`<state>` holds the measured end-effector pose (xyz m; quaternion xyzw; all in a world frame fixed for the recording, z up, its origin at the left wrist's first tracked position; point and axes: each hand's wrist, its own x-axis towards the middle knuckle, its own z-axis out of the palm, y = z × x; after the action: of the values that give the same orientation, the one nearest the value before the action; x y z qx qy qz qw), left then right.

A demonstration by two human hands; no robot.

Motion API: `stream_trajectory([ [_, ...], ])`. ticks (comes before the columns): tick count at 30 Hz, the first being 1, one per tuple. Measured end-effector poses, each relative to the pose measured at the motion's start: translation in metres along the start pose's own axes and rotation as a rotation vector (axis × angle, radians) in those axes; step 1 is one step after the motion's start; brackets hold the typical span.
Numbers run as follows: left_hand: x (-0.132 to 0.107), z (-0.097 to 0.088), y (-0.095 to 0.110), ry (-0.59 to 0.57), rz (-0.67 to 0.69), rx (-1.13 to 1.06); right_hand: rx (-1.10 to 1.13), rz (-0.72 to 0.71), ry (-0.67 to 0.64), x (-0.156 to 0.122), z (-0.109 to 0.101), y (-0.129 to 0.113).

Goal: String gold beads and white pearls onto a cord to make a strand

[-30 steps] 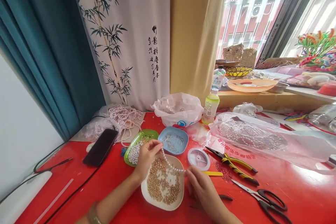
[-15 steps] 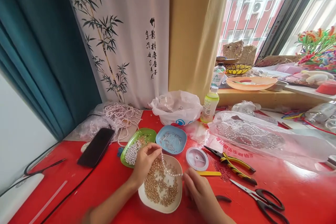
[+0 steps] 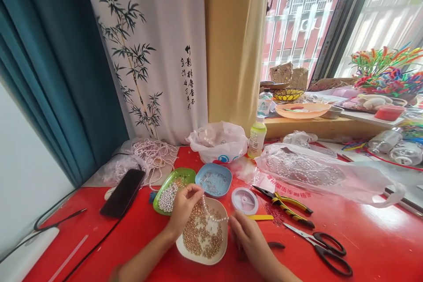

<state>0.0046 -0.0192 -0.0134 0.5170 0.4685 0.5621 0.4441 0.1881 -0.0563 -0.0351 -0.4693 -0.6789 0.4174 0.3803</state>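
Above the white dish (image 3: 183, 250) of gold beads (image 3: 198, 238), at the near middle of the red desk (image 3: 363, 238), a short pearl strand (image 3: 213, 217) hangs in a shallow curve between 2 hands. The left hand (image 3: 183, 205) has its grip closed on the strand's upper end, thumb and fingertips pinched together over the dish's far rim. The right hand (image 3: 246, 235) has its grip closed on the lower end beside the dish's right rim (any thread running past the fingers is too fine to see). Just behind the left hand sit 2 more dishes side by side: a green dish (image 3: 178, 174) with white pearls heaped in it and a blue dish (image 3: 228, 179) of small silvery pieces. A round spool (image 3: 245, 200) of clear thread lies just right of the blue dish, with a yellow stick (image 3: 261, 217) near it. Farther right lie yellow-handled pliers (image 3: 287, 205) and black scissors (image 3: 322, 246), well apart from the hands. A dark phone (image 3: 123, 192) lies to the left, and a long clear bag (image 3: 313, 172) of pearl strands stretches along the desk's right side.
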Motion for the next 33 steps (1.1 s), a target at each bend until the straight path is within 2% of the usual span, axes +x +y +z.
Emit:
stream_trajectory([
  [5,-0.004,0.004,0.005,-0.076,0.076,0.133,0.076,0.024,-0.011,0.001,0.002,0.004],
  [8,-0.006,0.008,0.007,-0.152,0.034,0.08,0.084,0.028,-0.016,0.001,0.003,0.005],
  [13,-0.007,0.011,0.008,-0.2,-0.027,-0.048,0.116,0.021,-0.033,0.001,0.001,0.002],
  [17,-0.013,0.013,0.01,-0.254,0.034,0.105,0.141,0.026,-0.048,0.001,-0.001,0.0],
  [21,-0.025,0.02,0.016,-0.288,0.162,0.311,0.153,0.026,-0.069,0.001,-0.001,0.0],
  [24,-0.031,0.024,0.017,-0.354,0.182,0.419,0.151,0.02,-0.089,0.001,-0.001,0.0],
  [29,-0.033,0.026,0.009,-0.349,0.223,0.442,0.136,-0.012,-0.116,0.001,-0.001,0.002],
  [33,-0.032,0.026,0.003,-0.318,0.177,0.413,0.131,-0.027,-0.112,0.001,-0.001,0.004],
])
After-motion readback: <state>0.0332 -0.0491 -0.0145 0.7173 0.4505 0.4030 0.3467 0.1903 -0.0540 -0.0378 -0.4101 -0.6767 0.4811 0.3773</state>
